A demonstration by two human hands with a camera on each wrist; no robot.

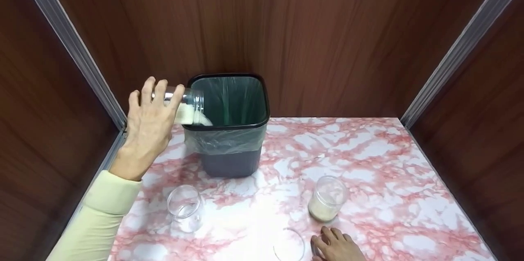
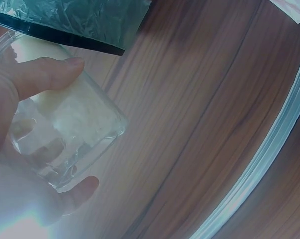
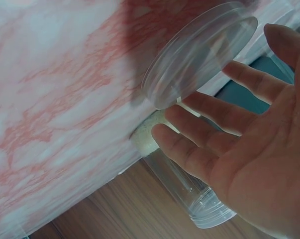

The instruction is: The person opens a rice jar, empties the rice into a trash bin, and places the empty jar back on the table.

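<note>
My left hand (image 1: 152, 124) grips a clear jar (image 1: 189, 107) tipped on its side, its mouth over the rim of the bin (image 1: 231, 165). White grains slide from the jar into the bin; the left wrist view shows the thumb and fingers wrapped round the jar (image 2: 85, 117). Low on the right, my right hand (image 1: 337, 246) has its fingers extended, thumb apart. By its fingertips in the right wrist view is a clear round lid (image 3: 199, 57); whether they touch it is unclear. Beyond that stands a jar (image 1: 325, 208) with pale grains at its bottom.
A clear jar (image 1: 185, 210) without visible contents stands at the front left. Another clear round lid (image 1: 289, 245) lies on the marbled table (image 1: 368, 163). The bin has a translucent liner (image 1: 229, 140). Dark wood-grain panels (image 1: 327, 40) enclose the back and sides.
</note>
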